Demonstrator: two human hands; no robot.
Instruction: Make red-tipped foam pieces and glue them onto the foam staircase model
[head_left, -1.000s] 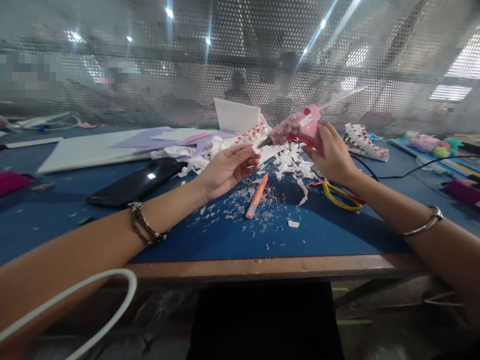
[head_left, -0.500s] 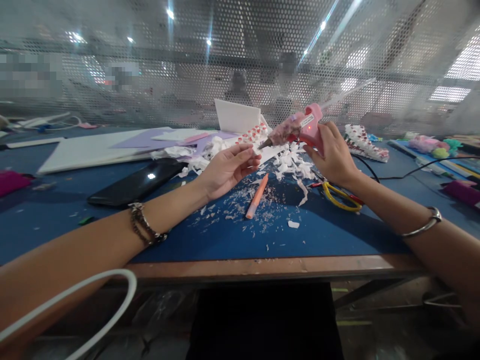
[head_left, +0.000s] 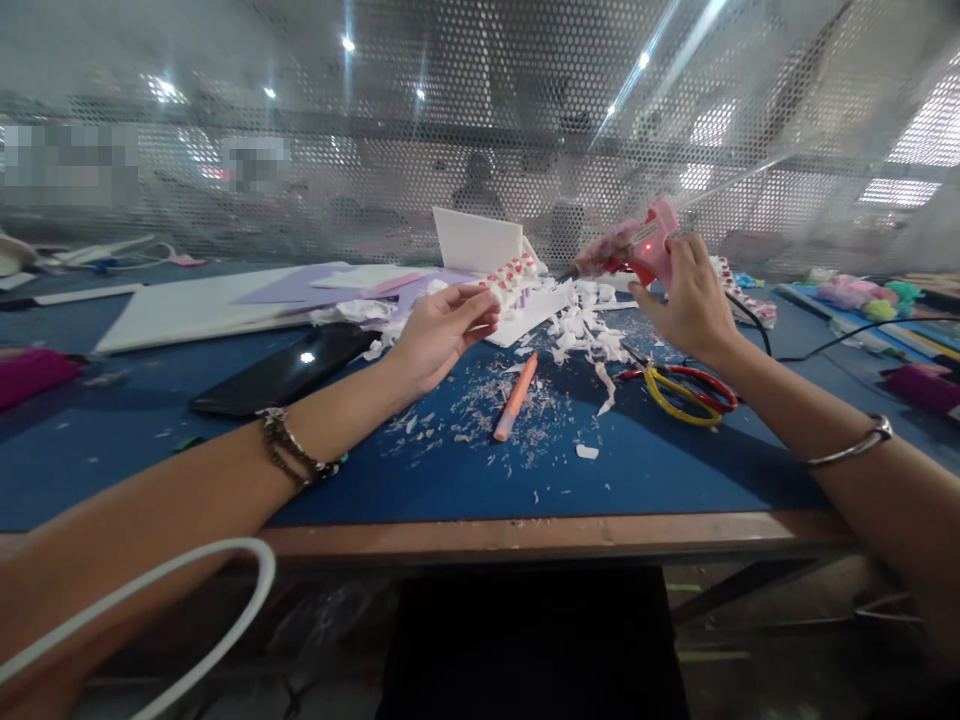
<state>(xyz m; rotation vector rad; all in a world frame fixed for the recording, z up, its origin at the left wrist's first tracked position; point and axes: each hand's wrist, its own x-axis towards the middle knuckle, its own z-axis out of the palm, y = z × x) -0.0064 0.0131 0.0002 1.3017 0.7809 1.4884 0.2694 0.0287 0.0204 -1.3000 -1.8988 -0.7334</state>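
Note:
My right hand is wrapped round a pink hot glue gun, its dark nozzle pointing left and a red light showing on its body. A clear glue stick juts out behind the gun. The fingers of my left hand are pinched together near a white piece with red spots; what lies between the fingertips is too small to make out. Behind the left hand, a white board stands upright. An orange pen-like tool lies on the blue table below and between my hands.
Scissors with red and yellow handles lie below my right hand. Crumpled white scraps and small shavings cover the middle. A black phone and white and purple sheets are at left. A black cord runs right.
My right hand has drawn the glue gun to the right, so its nozzle is now apart from my left fingertips. My left hand has shifted slightly left.

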